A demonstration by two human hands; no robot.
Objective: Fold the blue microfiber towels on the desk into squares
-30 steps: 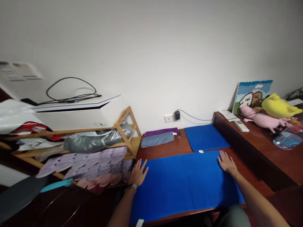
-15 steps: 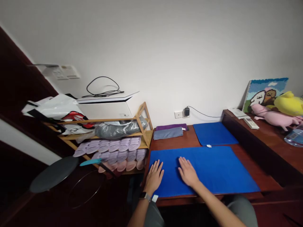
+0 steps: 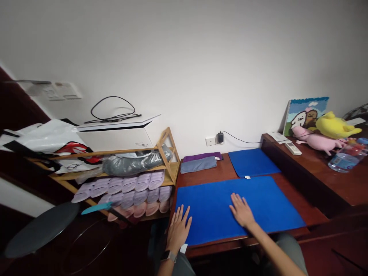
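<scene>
A large blue cloth [image 3: 212, 207] lies spread flat on the brown wooden table [image 3: 198, 177]. My left hand [image 3: 178, 228] rests at its left edge, fingers stretched out, with a watch on the wrist. A white tag sticks out beside that wrist. On the middle of the cloth my right hand [image 3: 242, 210] lies palm down with its fingers apart. Neither hand holds anything. Behind the large cloth is a smaller blue cloth [image 3: 253, 161] with a white tag. A grey folded cloth [image 3: 198, 165] and a purple folded cloth [image 3: 202, 156] lie at the back left.
A wooden rack [image 3: 172, 174] with slippers [image 3: 129, 184], bags and a white box [image 3: 115, 138] stands left. A dark stool [image 3: 43, 230] is beside it. On the raised surface at right are a remote [image 3: 293, 148], plush toys [image 3: 333, 126] and a plastic bottle [image 3: 343, 161].
My right hand has slid to the right over the large blue cloth. My left hand stays at the left edge. The view has shifted somewhat to the right.
</scene>
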